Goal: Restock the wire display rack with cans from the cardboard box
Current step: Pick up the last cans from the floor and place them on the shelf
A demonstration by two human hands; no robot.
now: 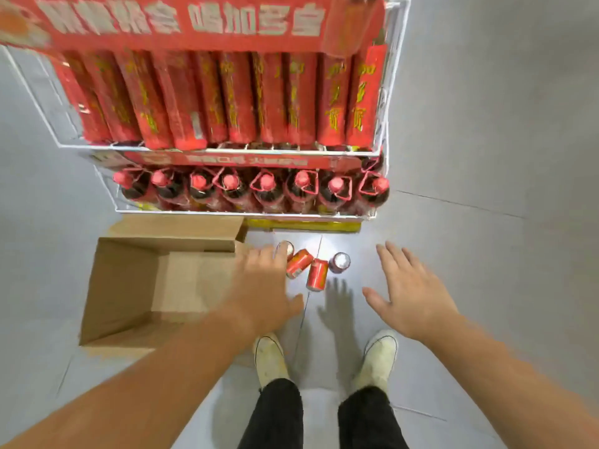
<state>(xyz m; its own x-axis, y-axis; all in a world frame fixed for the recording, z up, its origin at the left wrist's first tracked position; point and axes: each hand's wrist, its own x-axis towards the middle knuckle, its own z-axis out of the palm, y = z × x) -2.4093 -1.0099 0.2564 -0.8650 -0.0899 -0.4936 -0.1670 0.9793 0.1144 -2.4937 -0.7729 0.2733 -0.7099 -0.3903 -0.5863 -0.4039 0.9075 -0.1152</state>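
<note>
Several red cans lie and stand on the grey floor in front of the white wire rack (pixel 227 214): two on their sides (pixel 299 263) (pixel 317 274), one upright (pixel 339 262), and one (pixel 286 249) partly behind my fingers. My left hand (pixel 264 286) hovers with straight fingers over the open cardboard box's (pixel 129 286) right edge, beside the cans. My right hand (pixel 411 293) is spread open above the floor to the right of the cans and holds nothing. The box looks empty inside.
The rack's upper shelf holds a row of tall red cartons (pixel 227 98) under a red banner; the lower shelf holds red-capped bottles (pixel 265 189). My white shoes (pixel 270 358) stand just behind the cans. Grey tiled floor lies all around.
</note>
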